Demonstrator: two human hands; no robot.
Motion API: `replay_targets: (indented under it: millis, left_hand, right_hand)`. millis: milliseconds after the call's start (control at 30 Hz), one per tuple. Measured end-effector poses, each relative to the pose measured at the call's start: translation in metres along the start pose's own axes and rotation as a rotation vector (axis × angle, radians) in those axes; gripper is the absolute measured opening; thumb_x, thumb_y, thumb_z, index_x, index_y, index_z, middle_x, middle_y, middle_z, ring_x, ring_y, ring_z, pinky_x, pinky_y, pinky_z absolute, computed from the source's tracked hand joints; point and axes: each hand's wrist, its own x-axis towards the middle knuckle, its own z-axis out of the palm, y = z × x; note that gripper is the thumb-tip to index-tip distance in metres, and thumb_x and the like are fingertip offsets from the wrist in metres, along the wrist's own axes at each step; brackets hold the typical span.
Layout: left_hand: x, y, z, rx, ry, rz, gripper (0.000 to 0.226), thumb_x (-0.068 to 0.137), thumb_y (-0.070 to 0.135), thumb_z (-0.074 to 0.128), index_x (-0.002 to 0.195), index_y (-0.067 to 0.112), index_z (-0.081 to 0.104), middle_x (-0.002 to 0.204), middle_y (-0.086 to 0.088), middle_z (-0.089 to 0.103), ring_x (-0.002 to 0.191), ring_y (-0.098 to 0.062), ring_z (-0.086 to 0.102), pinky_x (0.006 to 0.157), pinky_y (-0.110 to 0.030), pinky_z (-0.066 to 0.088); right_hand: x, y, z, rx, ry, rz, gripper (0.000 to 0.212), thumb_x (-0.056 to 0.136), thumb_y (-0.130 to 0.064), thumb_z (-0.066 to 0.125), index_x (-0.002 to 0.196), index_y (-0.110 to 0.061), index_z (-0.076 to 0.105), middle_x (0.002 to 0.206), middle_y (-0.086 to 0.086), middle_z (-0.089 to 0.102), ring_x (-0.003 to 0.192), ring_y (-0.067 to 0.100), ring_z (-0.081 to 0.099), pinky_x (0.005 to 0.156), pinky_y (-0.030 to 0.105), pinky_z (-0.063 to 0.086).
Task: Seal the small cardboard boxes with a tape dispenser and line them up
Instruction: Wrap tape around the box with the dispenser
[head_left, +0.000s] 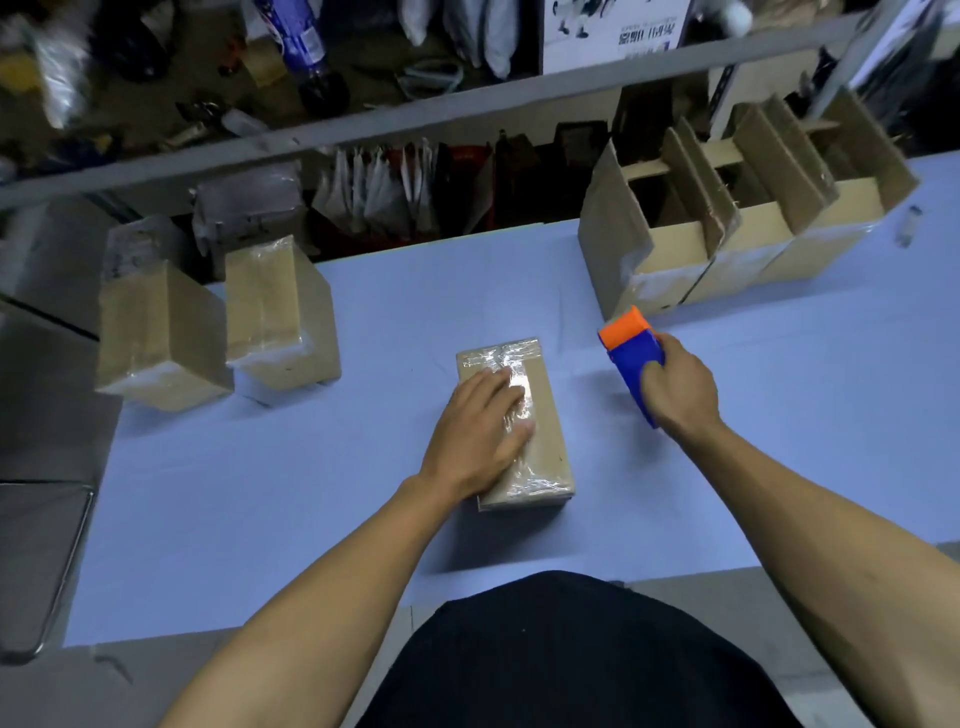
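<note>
Along the table's (779, 441) left edge, toward its far left corner, two taped boxes (161, 338) stand side by side, just apart, already in a row. At the middle of the table lies the small box (545, 415) you are working on, clear tape running along its top and over both ends. Your left hand (480, 431) lies flat and open on it, fingers spread over the tape, pressing rather than gripping. Judge it light and fairly stiff, though the film is slick, so take it by the bare cardboard long sides, not the taped top. Just right of it, your right hand (675, 387) is closed around the blue and orange tape dispenser (631, 345), lifted clear of the box. At the far right corner stands a row of open boxes (727, 234), flaps up. You cannot see what those hold, nor the dispenser's blade or tape roll behind your fingers, and the shelves beyond are blurred
</note>
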Motion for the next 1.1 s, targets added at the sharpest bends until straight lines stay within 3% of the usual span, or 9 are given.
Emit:
replay_targets:
  millis: [67, 200, 333, 433, 533, 667, 833, 967, 1100]
  left_hand:
    - [0.010, -0.005, -0.004, -0.018, 0.074, 0.001, 0.038, 0.092, 0.040, 0.048, 0.110, 0.014, 0.069, 0.123, -0.001, 0.064, 0.118, -0.025, 0.053, 0.101, -0.043, 0.043]
    - [0.040, -0.001, -0.026, -0.159, -0.040, -0.171, 0.021, 0.093, 0.029, 0.057, 0.102, 0.018, 0.072, 0.104, 0.006, 0.072, 0.102, -0.018, 0.061, 0.090, -0.035, 0.048]
    - [0.074, 0.019, -0.064, -0.777, 0.144, -0.638, 0.020, 0.097, 0.032, 0.056, 0.095, 0.019, 0.071, 0.093, 0.002, 0.072, 0.082, -0.017, 0.066, 0.076, -0.031, 0.053]
    - [0.094, 0.026, -0.094, -1.126, 0.002, -0.812, 0.039, 0.097, 0.049, 0.053, 0.099, 0.014, 0.068, 0.096, -0.004, 0.070, 0.081, -0.019, 0.064, 0.074, -0.034, 0.050]
    - [0.099, 0.027, -0.109, -1.238, -0.097, -0.748, 0.033, 0.095, 0.048, 0.057, 0.098, 0.017, 0.066, 0.094, -0.004, 0.068, 0.082, -0.019, 0.063, 0.077, -0.034, 0.049]
    - [0.100, 0.026, -0.118, -1.252, -0.049, -0.675, 0.024, 0.096, 0.039, 0.060, 0.101, 0.015, 0.065, 0.089, -0.005, 0.066, 0.084, -0.021, 0.064, 0.077, -0.035, 0.048]
    - [0.094, 0.023, -0.122, -1.296, 0.013, -0.682, 0.033, 0.099, 0.044, 0.054, 0.085, 0.015, 0.063, 0.089, -0.004, 0.066, 0.086, -0.020, 0.064, 0.077, -0.035, 0.051]
    - [0.091, 0.019, -0.124, -1.385, -0.006, -0.637, 0.012, 0.097, 0.025, 0.061, 0.092, 0.015, 0.065, 0.083, -0.002, 0.067, 0.082, -0.016, 0.062, 0.073, -0.028, 0.051]
    - [0.093, 0.015, -0.122, -1.358, 0.055, -0.669, 0.009, 0.097, 0.016, 0.062, 0.091, 0.013, 0.067, 0.081, -0.004, 0.067, 0.078, -0.017, 0.061, 0.068, -0.025, 0.053]
  right_hand:
    - [-0.005, -0.022, -0.017, 0.091, -0.035, -0.061, 0.021, 0.090, -0.024, 0.059, 0.106, -0.011, 0.054, 0.087, 0.012, 0.061, 0.081, 0.033, 0.061, 0.066, 0.036, 0.043]
    - [-0.009, -0.061, -0.035, -0.006, -0.092, -0.287, 0.043, 0.075, -0.036, 0.077, 0.103, -0.028, 0.045, 0.080, -0.005, 0.062, 0.068, 0.018, 0.060, 0.058, 0.032, 0.044]
    - [-0.009, -0.086, -0.042, -0.166, -0.062, -0.454, 0.052, 0.077, -0.041, 0.075, 0.116, -0.024, 0.045, 0.084, -0.004, 0.059, 0.072, 0.021, 0.056, 0.058, 0.031, 0.037]
    - [-0.012, -0.103, -0.049, -0.219, -0.024, -0.610, 0.052, 0.077, -0.041, 0.076, 0.115, -0.020, 0.048, 0.083, -0.003, 0.056, 0.069, 0.023, 0.051, 0.058, 0.030, 0.035]
    - [-0.012, -0.113, -0.052, -0.244, -0.069, -0.715, 0.048, 0.076, -0.039, 0.078, 0.109, -0.020, 0.048, 0.086, -0.002, 0.058, 0.070, 0.023, 0.052, 0.057, 0.031, 0.037]
    - [-0.011, -0.117, -0.049, -0.252, -0.109, -0.765, 0.048, 0.076, -0.038, 0.078, 0.111, -0.021, 0.049, 0.090, -0.003, 0.059, 0.074, 0.023, 0.056, 0.062, 0.035, 0.049]
    - [-0.010, -0.120, -0.045, -0.227, -0.107, -0.768, 0.047, 0.077, -0.044, 0.077, 0.108, -0.022, 0.049, 0.089, 0.000, 0.062, 0.074, 0.022, 0.058, 0.063, 0.037, 0.051]
    - [-0.009, -0.125, -0.046, -0.157, -0.162, -0.770, 0.047, 0.076, -0.043, 0.076, 0.109, -0.023, 0.050, 0.088, 0.001, 0.063, 0.075, 0.021, 0.059, 0.065, 0.038, 0.051]
    - [-0.005, -0.128, -0.045, -0.196, -0.188, -0.785, 0.047, 0.075, -0.045, 0.073, 0.107, -0.021, 0.050, 0.088, 0.000, 0.060, 0.074, 0.020, 0.057, 0.064, 0.036, 0.047]
